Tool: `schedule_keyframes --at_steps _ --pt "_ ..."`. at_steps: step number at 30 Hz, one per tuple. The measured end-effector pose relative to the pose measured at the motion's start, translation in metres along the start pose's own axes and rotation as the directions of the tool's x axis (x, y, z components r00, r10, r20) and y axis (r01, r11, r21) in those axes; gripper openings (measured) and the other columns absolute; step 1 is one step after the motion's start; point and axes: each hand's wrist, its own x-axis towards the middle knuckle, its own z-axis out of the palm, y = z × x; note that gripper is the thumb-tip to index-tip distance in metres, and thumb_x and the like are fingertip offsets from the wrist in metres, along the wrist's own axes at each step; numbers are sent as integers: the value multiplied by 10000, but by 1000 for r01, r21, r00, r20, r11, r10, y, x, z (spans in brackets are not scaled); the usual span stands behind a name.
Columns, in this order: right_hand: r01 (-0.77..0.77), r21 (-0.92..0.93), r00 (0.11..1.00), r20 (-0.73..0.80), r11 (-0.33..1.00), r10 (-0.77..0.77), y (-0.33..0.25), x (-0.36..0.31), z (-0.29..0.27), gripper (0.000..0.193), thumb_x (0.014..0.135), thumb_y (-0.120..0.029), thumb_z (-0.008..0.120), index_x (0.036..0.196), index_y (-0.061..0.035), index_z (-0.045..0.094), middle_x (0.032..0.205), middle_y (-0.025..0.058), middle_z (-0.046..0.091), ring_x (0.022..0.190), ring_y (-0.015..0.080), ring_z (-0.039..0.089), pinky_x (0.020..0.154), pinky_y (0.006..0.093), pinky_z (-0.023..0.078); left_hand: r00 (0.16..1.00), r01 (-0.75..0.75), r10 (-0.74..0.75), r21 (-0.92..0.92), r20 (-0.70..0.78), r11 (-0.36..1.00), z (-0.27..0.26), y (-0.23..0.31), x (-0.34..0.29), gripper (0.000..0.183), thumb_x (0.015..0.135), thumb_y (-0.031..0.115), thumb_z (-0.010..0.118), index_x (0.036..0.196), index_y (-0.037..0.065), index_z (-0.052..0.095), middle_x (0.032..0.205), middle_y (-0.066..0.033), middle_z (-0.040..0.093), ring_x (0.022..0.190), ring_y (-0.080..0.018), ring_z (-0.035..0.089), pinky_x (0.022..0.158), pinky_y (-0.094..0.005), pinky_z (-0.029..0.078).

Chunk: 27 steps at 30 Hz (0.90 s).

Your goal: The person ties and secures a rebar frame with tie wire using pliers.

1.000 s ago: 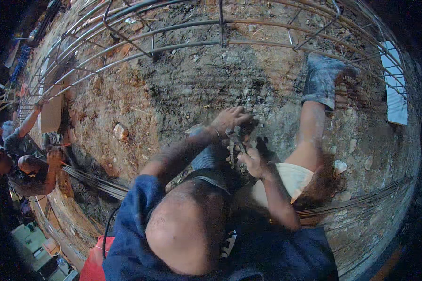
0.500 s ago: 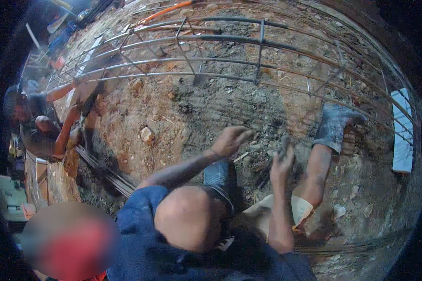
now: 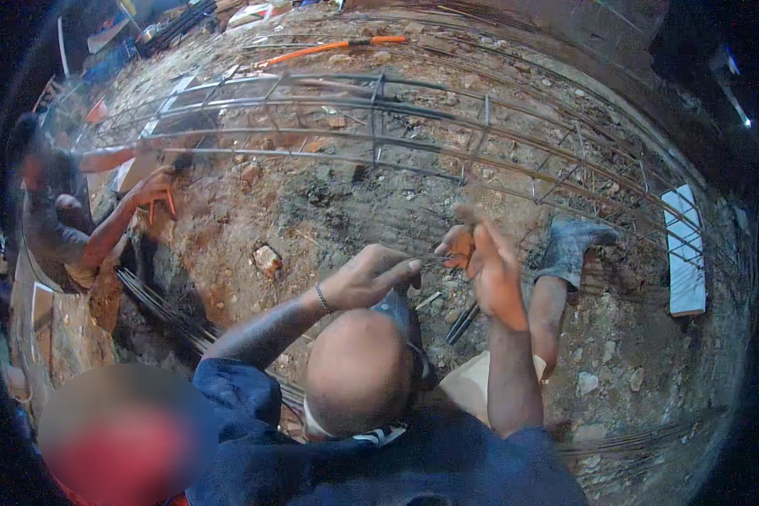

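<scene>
My left hand [image 3: 367, 277], with a bracelet at the wrist, is closed in a pinch on a thin dark wire [image 3: 434, 260] above the ground. My right hand [image 3: 496, 282] is raised opposite it, fingers curled where the wire's other end reaches; blur hides part of its grip. Two dark tool handles [image 3: 462, 325], like those of pincers, show below my right hand; I cannot tell whether they are held or lying. My bent knee [image 3: 358, 367] is between my forearms. Beyond my hands stretches a long cage of steel bars [image 3: 378, 110].
At left a co-worker [image 3: 67, 211] reaches toward the cage. Another person in red [image 3: 131, 455] is close at lower left. A white board [image 3: 686, 253] lies under the cage's right end. Loose rods [image 3: 169, 312] and an orange pipe [image 3: 337, 51] lie on rubble.
My hands have come closer together, with the wire now visible between them. My left fingers have closed. The whole view has shifted, and the co-worker's nearer hand has moved.
</scene>
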Motion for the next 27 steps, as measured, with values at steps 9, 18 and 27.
schedule_keyframes --at_steps 9,18,27 --pt "-21 -405 990 -137 914 -39 -9 19 64 269 910 -263 539 908 -8 623 694 38 611 709 95 561 677 249 442 853 -428 513 695 98 578 -54 44 -21 123 737 78 612 838 45 549 747 -125 521 711 -327 544 631 -413 446" --pt "279 -87 869 -402 956 -290 -38 27 85 223 918 -214 519 937 -11 610 735 50 632 691 119 567 707 257 446 678 -472 613 399 -406 786 -79 80 -28 77 832 23 529 898 -1 559 743 -104 588 682 -219 576 620 -317 461" --pt "77 367 950 -310 927 43 3 73 89 194 924 -245 511 896 -64 573 662 -6 501 501 76 424 427 216 328 884 -439 458 501 94 746 -88 45 -92 163 755 50 577 911 8 603 856 -116 608 752 -261 599 674 -340 484"
